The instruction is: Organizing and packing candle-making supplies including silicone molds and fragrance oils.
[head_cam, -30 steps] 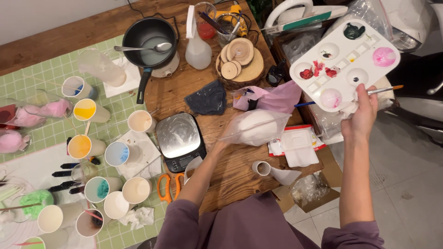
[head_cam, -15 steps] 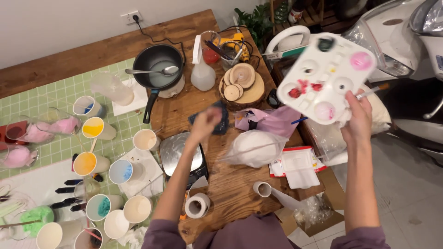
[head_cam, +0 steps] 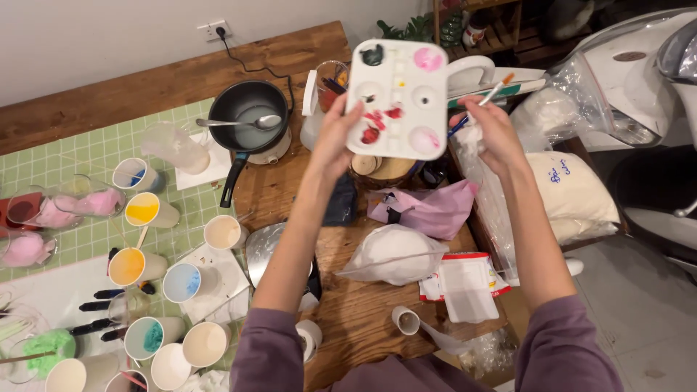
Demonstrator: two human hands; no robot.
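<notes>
Clearly light and rigid, the white paint palette (head_cam: 398,98) sits edge-gripped in the left hand (head_cam: 335,138); right hand (head_cam: 488,131) pinches a paintbrush (head_cam: 488,98).

The white plastic paint palette (head_cam: 398,98), a rounded rectangle with round wells, is held flat and face-up above the wooden table (head_cam: 363,305). Its wells hold dabs of red, pink and dark green paint. A thin paintbrush (head_cam: 488,96) with an orange tip angles upward just beside the palette's right edge.
</notes>
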